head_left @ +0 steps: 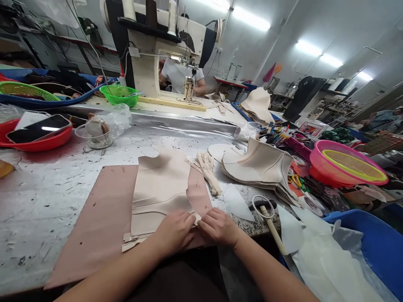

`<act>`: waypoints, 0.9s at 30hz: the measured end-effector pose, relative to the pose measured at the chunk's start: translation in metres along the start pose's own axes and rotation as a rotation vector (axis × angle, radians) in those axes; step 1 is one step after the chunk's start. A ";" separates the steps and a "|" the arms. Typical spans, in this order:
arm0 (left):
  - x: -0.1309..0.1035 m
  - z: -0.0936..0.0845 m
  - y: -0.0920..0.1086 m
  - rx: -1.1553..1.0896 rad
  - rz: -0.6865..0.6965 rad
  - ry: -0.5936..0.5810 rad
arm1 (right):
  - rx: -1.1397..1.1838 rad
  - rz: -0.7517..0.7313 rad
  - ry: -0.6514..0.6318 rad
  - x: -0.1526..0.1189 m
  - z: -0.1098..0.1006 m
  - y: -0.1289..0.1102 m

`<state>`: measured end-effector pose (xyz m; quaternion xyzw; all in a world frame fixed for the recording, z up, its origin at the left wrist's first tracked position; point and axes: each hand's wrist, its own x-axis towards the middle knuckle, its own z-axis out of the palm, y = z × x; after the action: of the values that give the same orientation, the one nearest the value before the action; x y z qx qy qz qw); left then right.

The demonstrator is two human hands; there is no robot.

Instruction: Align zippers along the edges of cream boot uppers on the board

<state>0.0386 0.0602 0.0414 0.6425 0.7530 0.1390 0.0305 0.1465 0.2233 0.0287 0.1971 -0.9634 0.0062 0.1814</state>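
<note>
A beige leather piece [163, 174] with a seam across it lies on a pinkish-brown sheet [91, 222] at the table's near edge. My left hand [176, 231] has its fingers curled over the near right part of this leather. Close beside it, my right hand [218, 226] pinches the corner of the same edge, thumb and fingers together. A zipper [130, 242] runs along the near edge; its left end sticks out, and the rest is under my left hand and forearm. Just beyond the leather rests a bundle of beige zippers [208, 170].
Stacked leather pieces [256, 163] stand to the right, near a hammer [272, 228] and a white ring [263, 206]. A blue bin [371, 243] is at lower right. Behind the table rises a sewing machine [145, 63]; a person [181, 75] sits beyond. A phone [39, 130] lies left.
</note>
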 end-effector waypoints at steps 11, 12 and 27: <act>0.003 0.013 0.000 0.012 0.029 0.189 | 0.711 0.478 0.063 0.008 -0.003 -0.015; 0.003 0.012 0.001 0.008 0.032 0.203 | 0.718 0.496 0.041 0.010 -0.006 -0.015; -0.013 0.011 -0.007 -0.007 0.163 0.219 | 1.371 0.791 -0.074 -0.045 -0.042 -0.018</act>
<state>0.0365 0.0489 0.0272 0.6824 0.6966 0.2129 -0.0613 0.2071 0.2270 0.0510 -0.0921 -0.7489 0.6557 -0.0281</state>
